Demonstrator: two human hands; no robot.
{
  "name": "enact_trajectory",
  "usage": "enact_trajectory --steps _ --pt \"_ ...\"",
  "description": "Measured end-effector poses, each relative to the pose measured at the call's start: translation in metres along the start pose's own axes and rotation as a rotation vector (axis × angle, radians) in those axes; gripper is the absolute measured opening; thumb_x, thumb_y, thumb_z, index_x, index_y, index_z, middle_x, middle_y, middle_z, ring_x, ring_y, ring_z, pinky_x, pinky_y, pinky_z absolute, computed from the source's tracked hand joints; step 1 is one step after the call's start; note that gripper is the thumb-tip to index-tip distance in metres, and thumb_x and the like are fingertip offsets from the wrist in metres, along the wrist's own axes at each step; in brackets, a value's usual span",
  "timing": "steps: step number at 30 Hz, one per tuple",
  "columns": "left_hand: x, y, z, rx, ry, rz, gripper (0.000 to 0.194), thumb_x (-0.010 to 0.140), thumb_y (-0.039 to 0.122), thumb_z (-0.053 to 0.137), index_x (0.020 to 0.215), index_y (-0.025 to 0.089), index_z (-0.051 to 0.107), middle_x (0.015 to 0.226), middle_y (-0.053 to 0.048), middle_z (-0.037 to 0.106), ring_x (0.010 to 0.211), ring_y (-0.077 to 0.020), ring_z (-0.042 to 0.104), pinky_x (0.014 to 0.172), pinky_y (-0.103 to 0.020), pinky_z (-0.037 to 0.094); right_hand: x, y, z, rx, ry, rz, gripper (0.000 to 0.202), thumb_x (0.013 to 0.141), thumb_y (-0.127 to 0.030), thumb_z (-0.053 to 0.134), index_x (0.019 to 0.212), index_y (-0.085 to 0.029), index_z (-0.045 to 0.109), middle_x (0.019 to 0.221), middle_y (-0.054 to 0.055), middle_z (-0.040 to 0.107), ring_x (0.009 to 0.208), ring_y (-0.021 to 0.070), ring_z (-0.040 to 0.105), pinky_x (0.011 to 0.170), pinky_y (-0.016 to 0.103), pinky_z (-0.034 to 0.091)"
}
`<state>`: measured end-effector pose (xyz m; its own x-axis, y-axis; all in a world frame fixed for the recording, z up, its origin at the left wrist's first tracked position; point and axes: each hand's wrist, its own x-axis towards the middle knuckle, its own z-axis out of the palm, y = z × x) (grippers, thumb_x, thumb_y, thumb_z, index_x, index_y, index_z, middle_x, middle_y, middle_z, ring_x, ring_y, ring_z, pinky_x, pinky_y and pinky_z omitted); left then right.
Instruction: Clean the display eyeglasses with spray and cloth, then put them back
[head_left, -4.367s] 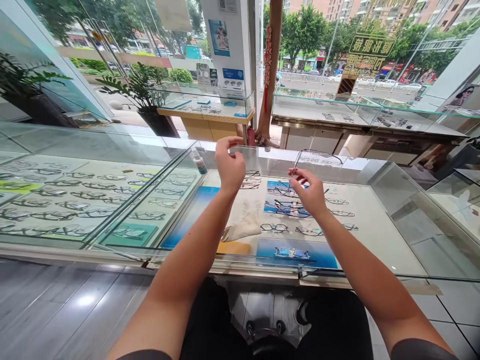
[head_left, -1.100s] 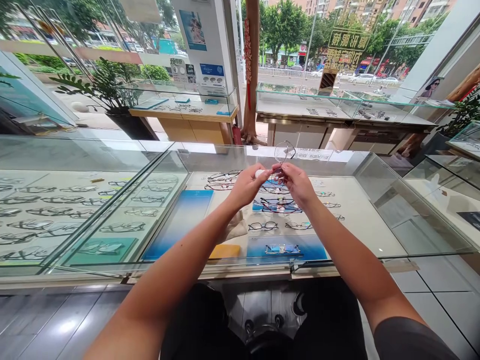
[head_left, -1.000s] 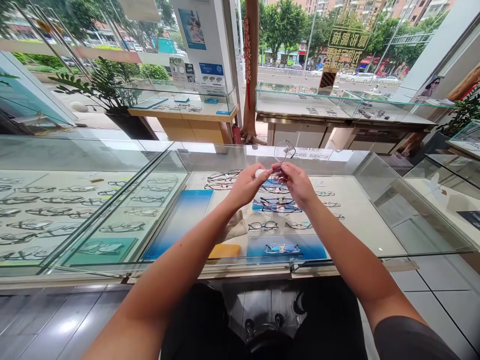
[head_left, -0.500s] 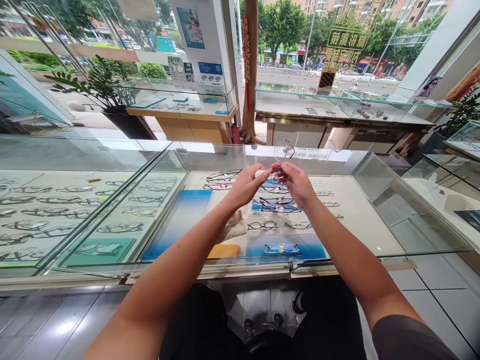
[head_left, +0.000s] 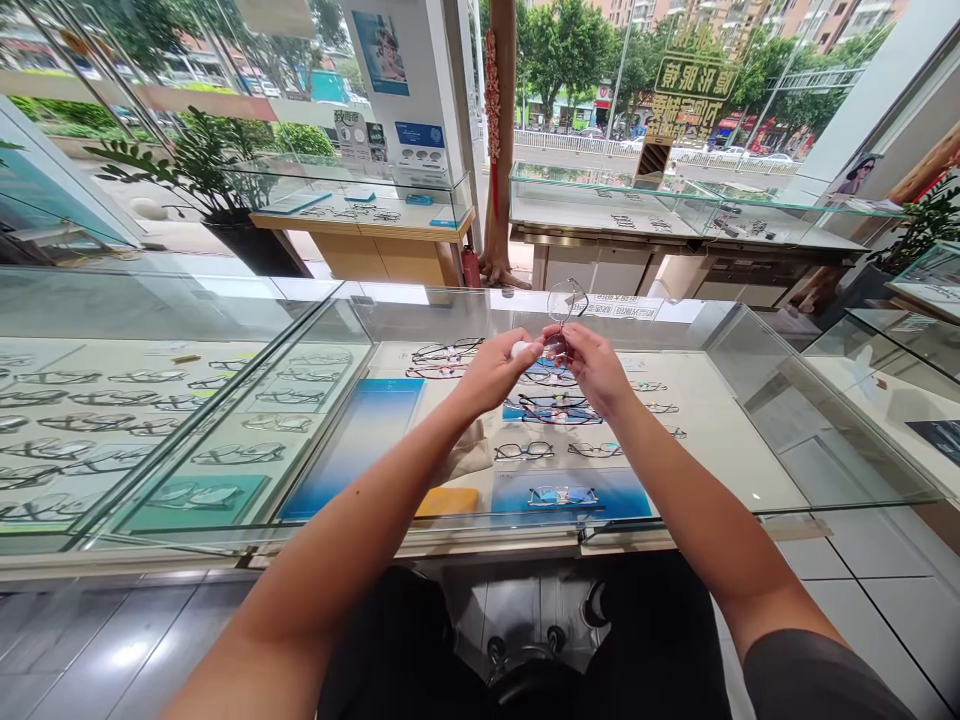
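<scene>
My right hand point(head_left: 596, 362) is closed on a pair of eyeglasses point(head_left: 564, 300) with a thin round frame. The glasses are tilted on end, one lens rising above the fingers and the other partly hidden behind them. Touching it, my left hand point(head_left: 491, 370) is closed, with a small white object point(head_left: 520, 348) between thumb and fingers; its kind I cannot make out. Both hands are above a glass display case point(head_left: 750, 440). Under them, several eyeglasses point(head_left: 525, 452) lie in rows, and a pair with blue-looking lenses point(head_left: 562, 496) rests on a blue panel point(head_left: 626, 490).
To the left stands a second glass case point(head_left: 45, 350) with many frames inside. A yellow item point(head_left: 448, 502) and a beige cloth-like item point(head_left: 469, 455) lie near my left forearm. A wooden post point(head_left: 499, 150) and further showcases point(head_left: 420, 245) stand beyond.
My left thumb has shifted very slightly to the right over the white object. The right hand and the eyeglasses look the same.
</scene>
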<state>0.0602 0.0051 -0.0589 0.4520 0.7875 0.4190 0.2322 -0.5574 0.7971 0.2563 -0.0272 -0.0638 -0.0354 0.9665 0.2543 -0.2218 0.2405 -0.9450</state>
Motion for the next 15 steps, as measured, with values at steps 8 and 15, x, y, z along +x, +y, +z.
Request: enact_trajectory --steps 8,15 --pt "0.004 -0.003 -0.009 -0.033 0.142 0.025 0.053 0.102 0.072 0.055 0.085 0.022 0.058 0.083 -0.002 0.06 0.082 -0.0206 0.055 0.08 -0.035 0.042 -0.001 -0.002 0.001 -0.007 0.011 0.026 0.039 0.089 -0.065 0.079 0.101 -0.027 0.084 0.105 0.006 0.085 0.091 0.0188 0.069 0.078 0.033 0.055" --pt "0.025 -0.041 -0.064 0.035 0.721 -0.16 0.031 0.105 0.049 0.06 0.09 0.023 0.053 0.085 -0.002 0.059 0.079 -0.0191 0.055 0.085 -0.036 0.051 -0.003 -0.006 -0.001 0.03 0.002 0.011 0.032 0.092 -0.06 0.079 0.101 -0.029 0.085 0.104 0.005 0.086 0.091 0.0187 0.069 0.074 0.032 0.053"
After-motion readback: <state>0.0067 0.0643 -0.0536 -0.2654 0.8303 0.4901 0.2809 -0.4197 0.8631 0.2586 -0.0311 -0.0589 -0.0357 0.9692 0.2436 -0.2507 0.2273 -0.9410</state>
